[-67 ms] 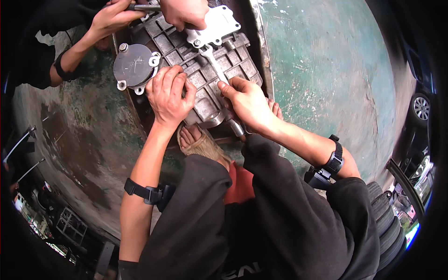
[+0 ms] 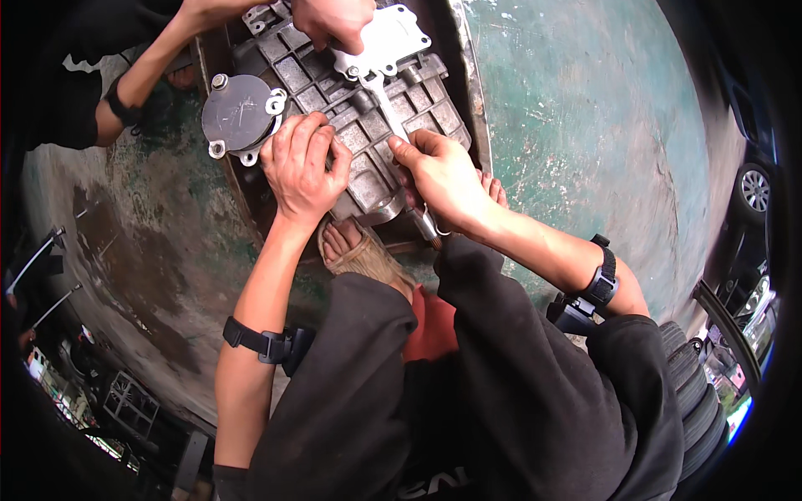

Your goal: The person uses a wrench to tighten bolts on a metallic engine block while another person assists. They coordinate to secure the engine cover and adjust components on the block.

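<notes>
My right hand (image 2: 440, 174) is closed round a silver spanner (image 2: 388, 108). The spanner's far end meets a small bolt at the near edge of a pale metal plate (image 2: 393, 42). This plate lies on a grey ribbed metal housing (image 2: 334, 88). My left hand (image 2: 306, 171) grips the housing's near left side, its fingers bent over the edge and its thumb to the right. Just left of those fingers is a round dark grey cover (image 2: 240, 113) with bolted lugs. A co-worker's fist (image 2: 334, 23) presses down by the plate's left side.
The housing sits in a metal-edged tray (image 2: 476, 88) on a worn green floor (image 2: 576, 134). My sandalled foot (image 2: 355, 250) is against the near side. Another person's arm (image 2: 159, 63) reaches in from the upper left. Stacked tyres (image 2: 693, 401) stand at the lower right.
The spanner's far end has shifted slightly up and right. The co-worker's hand at the upper left has moved up, and the tool in it has gone out of view.
</notes>
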Available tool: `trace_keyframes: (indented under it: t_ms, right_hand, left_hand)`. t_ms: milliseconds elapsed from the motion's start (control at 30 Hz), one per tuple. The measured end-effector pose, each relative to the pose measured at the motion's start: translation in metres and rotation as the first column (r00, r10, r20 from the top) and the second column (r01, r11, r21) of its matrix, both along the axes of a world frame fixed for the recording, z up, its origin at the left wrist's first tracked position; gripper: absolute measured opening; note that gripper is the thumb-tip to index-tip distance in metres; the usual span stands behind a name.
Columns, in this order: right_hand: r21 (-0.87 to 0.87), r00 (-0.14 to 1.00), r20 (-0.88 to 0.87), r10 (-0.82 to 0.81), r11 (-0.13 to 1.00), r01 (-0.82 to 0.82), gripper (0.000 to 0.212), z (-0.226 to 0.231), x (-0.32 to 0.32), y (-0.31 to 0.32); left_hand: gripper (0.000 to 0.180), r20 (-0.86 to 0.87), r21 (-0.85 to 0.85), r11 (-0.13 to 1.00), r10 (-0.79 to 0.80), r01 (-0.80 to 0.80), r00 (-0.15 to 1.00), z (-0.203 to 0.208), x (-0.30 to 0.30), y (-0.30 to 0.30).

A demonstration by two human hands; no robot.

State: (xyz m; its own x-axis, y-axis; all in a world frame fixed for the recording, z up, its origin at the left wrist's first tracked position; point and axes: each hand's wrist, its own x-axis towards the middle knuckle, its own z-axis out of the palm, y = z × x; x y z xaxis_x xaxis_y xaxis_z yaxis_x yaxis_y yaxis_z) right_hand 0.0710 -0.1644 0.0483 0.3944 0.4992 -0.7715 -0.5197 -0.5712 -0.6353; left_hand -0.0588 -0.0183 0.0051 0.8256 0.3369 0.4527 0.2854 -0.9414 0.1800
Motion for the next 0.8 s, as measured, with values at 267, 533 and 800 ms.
trace_keyframes:
  t_ms: [267,533,800]
  right_hand:
    - [0.038,0.971,-0.219,-0.097,0.993,0.108,0.033,0.009,-0.012,0.011]
    - [0.06,0.949,-0.276,-0.153,0.983,0.176,0.029,0.016,-0.023,0.025]
    - [0.026,0.961,-0.244,-0.127,0.99,0.137,0.029,0.018,-0.01,0.021]
  left_hand:
    - [0.016,0.032,-0.007,1.0,0.001,-0.001,0.999,0.001,0.002,-0.001]
    - [0.015,0.028,-0.001,1.0,-0.003,0.003,1.0,-0.001,0.0,0.0]
    - [0.014,0.037,-0.01,1.0,0.003,-0.002,0.999,0.0,0.001,0.0]
